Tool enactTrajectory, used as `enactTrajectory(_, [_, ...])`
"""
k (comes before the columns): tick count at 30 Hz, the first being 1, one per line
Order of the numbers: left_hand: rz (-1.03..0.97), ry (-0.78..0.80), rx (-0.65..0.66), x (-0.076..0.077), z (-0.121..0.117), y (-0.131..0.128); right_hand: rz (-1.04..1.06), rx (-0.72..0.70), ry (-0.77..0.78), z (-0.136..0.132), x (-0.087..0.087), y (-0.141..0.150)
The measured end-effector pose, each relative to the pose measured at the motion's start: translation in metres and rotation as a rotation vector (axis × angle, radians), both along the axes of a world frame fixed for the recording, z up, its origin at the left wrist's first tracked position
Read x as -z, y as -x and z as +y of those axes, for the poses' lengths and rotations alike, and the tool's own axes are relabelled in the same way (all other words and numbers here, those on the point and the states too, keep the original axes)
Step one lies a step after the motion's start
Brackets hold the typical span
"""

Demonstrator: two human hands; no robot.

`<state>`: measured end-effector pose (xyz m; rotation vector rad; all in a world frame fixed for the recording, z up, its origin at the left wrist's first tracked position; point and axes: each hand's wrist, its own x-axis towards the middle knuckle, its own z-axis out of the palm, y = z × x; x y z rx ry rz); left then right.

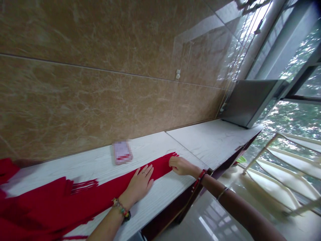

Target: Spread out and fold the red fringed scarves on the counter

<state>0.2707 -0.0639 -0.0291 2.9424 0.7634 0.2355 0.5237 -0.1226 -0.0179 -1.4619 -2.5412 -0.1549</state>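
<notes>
Scarf (85, 201) lies on the counter (210, 140), left hand (140, 184) spread flat on it; right hand (182, 166) has its grip pinched, seemingly around one end.

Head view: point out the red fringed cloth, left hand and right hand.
Red fringed cloth (100, 198): head view, on its flat strip.
Left hand (139, 184): head view, on its back.
Right hand (182, 165): head view, on its back, fingers curled.

White tabletop (208, 140): red scarf (82, 204), pixelated packet (122, 153) perhaps

Multicoloured bracelet (121, 209), red bracelet (199, 178), bangle (222, 193), ring (144, 173)
</notes>
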Motion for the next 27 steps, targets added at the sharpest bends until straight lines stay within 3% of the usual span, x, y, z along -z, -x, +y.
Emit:
enactTrajectory(4, [0.015, 0.006, 0.005, -0.001, -0.001, 0.001, -0.08, 0.16, -0.05, -0.006, 0.011, -0.045])
enactTrajectory(8, [-0.002, 0.009, 0.0, -0.004, -0.002, 0.001, -0.085, 0.316, -0.099, -0.013, 0.01, -0.08])
enactTrajectory(11, [0.002, 0.02, 0.0, -0.005, -0.003, 0.001, 0.087, 0.331, -0.186, -0.008, 0.001, -0.061])
enactTrajectory(14, [-0.005, 0.0, -0.022, -0.004, -0.005, 0.001, 0.2, 0.223, -0.195, 0.004, -0.005, -0.012])
enactTrajectory(18, [0.0, -0.046, -0.166, -0.004, -0.008, 0.002, 0.084, 0.113, 0.004, 0.019, 0.0, 0.04])
enactTrajectory(21, [0.031, -0.047, -0.212, -0.005, -0.01, 0.003, 0.029, 0.101, 0.094, 0.022, 0.009, 0.047])
enactTrajectory(27, [0.064, -0.036, -0.355, -0.002, -0.008, 0.012, 0.011, 0.087, 0.064, 0.02, 0.013, 0.035])
